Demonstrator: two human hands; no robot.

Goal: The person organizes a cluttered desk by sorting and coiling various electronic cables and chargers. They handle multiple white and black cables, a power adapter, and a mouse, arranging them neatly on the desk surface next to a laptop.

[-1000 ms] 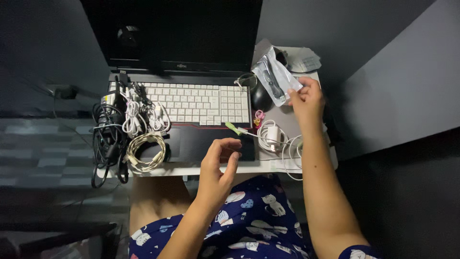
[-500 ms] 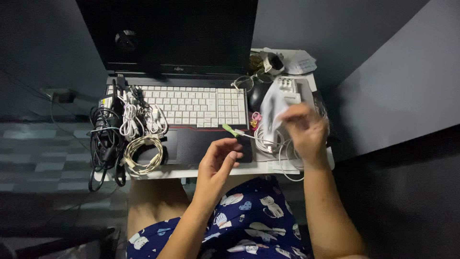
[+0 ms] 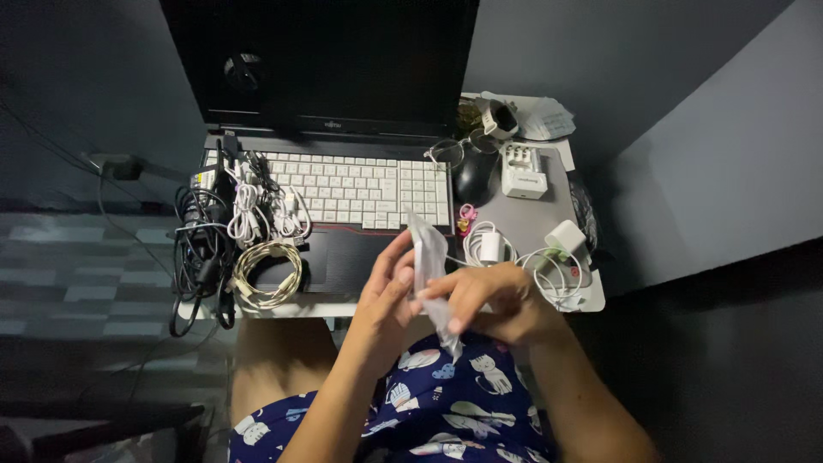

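Both hands, left and right, pinch one clear plastic bag; its contents unclear.

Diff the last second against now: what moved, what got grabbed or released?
The right hand carried the clear plastic packet from the desk's far right, above the mouse, down to the near edge in front of the body. The left hand, empty before, now grips it too. Nothing released. Laptop, cable bundles and white chargers stayed put.
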